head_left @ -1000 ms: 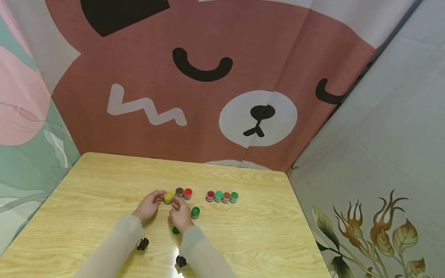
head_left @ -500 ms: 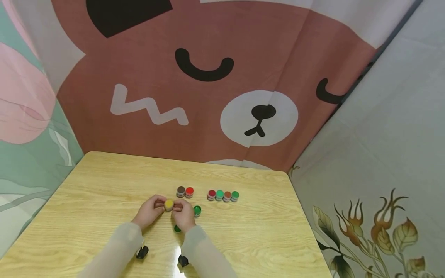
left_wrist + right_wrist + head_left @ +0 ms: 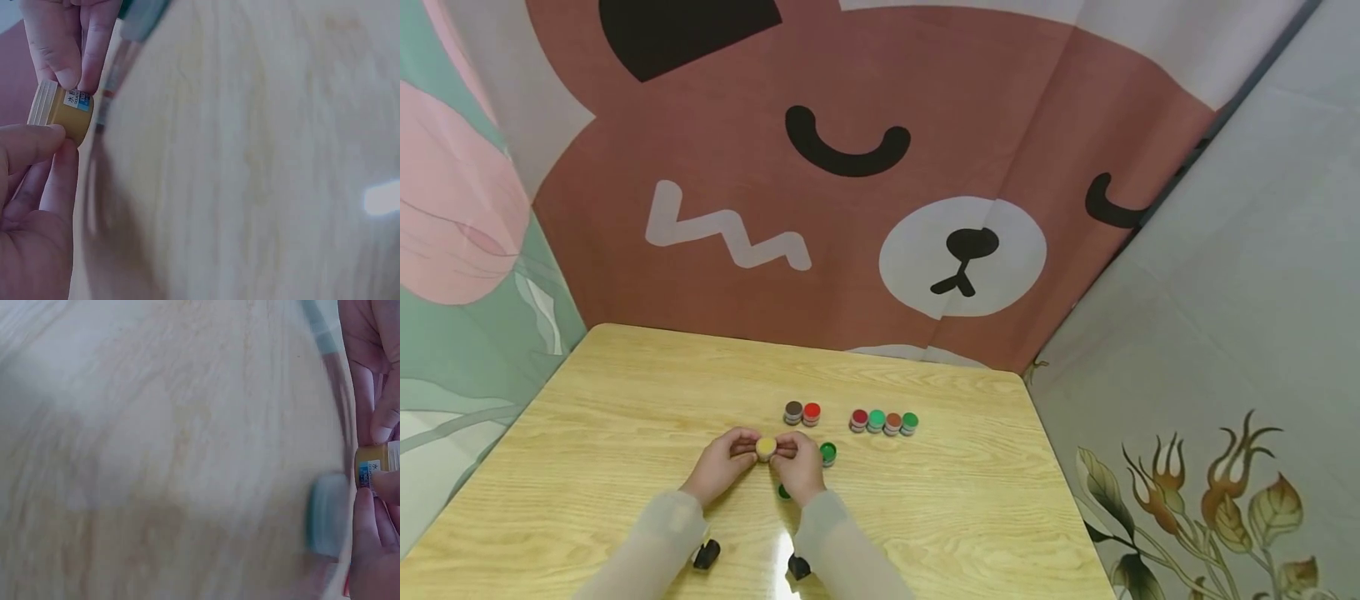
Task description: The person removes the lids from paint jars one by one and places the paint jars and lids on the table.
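1. Yellow jar (1) moved nearer the person, off brown jar and red jar.
2. Left hand, right hand: both pinching it between them.
3. Surface: 4-jar row, 1 green jar.

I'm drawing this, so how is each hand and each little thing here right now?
Left hand: pinches the yellow jar.
Right hand: pinches it too.
Yellow jar: cap on, held.
Brown jar: upright.
Red jar: upright, beside the brown one.
Row of four jars: all upright.
Green jar by the right hand: upright; can't tell if open.
Other green thing: partly hidden by the right hand, state unclear.
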The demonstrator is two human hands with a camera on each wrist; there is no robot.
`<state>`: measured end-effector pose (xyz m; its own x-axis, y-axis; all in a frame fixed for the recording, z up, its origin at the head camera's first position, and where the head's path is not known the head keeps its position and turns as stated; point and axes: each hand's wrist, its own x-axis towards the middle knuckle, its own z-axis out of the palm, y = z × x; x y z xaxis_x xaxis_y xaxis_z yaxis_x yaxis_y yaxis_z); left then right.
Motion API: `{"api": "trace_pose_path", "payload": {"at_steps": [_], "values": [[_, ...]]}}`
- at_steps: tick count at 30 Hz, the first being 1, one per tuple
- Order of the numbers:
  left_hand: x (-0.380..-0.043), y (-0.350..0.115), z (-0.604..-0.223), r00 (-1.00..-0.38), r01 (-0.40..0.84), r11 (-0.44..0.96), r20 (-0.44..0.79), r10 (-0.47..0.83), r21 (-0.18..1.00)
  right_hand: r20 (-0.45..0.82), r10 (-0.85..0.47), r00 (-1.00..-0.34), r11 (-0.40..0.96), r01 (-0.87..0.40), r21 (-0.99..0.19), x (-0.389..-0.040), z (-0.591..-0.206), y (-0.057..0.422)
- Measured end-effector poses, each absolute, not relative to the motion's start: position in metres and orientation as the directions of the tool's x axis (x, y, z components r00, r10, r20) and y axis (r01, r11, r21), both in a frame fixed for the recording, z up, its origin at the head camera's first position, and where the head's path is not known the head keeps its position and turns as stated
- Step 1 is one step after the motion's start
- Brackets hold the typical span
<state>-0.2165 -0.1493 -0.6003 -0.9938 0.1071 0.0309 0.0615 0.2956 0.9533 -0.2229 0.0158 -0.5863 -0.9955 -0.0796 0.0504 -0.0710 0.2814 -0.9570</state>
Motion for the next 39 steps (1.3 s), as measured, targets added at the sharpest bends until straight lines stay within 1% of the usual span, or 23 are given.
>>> {"api": "trace_pose_path", "payload": {"at_steps": [5,9,14,19,24,28,33,39], "values": [[-0.21,-0.146,-0.588,-0.994,0.055,0.298,0.026,0.103,0.953,0.037,-0.111,-0.993,0.262,-0.065,-0.963,-0.217,-0.575,0.024],[-0.2,-0.138,-0.578,-0.992,0.038,0.266,0.004,0.127,0.963,0.024,-0.159,-0.987,0.275,-0.067,-0.959,-0.206,-0.566,0.04],[-0.18,-0.118,-0.569,-0.991,0.015,0.23,-0.016,0.135,0.973,0.009,-0.204,-0.979,0.293,-0.07,-0.954,-0.191,-0.56,0.068],[-0.166,-0.095,-0.571,-0.993,-0.021,0.205,-0.044,0.106,0.979,-0.006,-0.225,-0.974,0.267,-0.056,-0.962,-0.18,-0.56,0.093],[-0.15,-0.072,-0.57,-0.997,-0.005,0.24,-0.023,0.072,0.971,-0.02,-0.282,-0.959,0.256,-0.055,-0.965,-0.176,-0.566,0.117],[-0.137,-0.055,-0.569,-0.998,0.028,0.241,0.014,0.061,0.97,-0.029,-0.309,-0.951,0.242,-0.049,-0.969,-0.174,-0.571,0.132],[-0.13,-0.04,-0.574,-0.997,0.076,0.22,0.066,0.048,0.972,-0.037,-0.308,-0.951,0.229,-0.037,-0.973,-0.171,-0.573,0.143],[-0.129,-0.03,-0.587,-0.996,0.081,0.241,0.068,0.065,0.967,-0.09,-0.287,-0.954,0.225,0.025,-0.974,-0.167,-0.578,0.15]]}}
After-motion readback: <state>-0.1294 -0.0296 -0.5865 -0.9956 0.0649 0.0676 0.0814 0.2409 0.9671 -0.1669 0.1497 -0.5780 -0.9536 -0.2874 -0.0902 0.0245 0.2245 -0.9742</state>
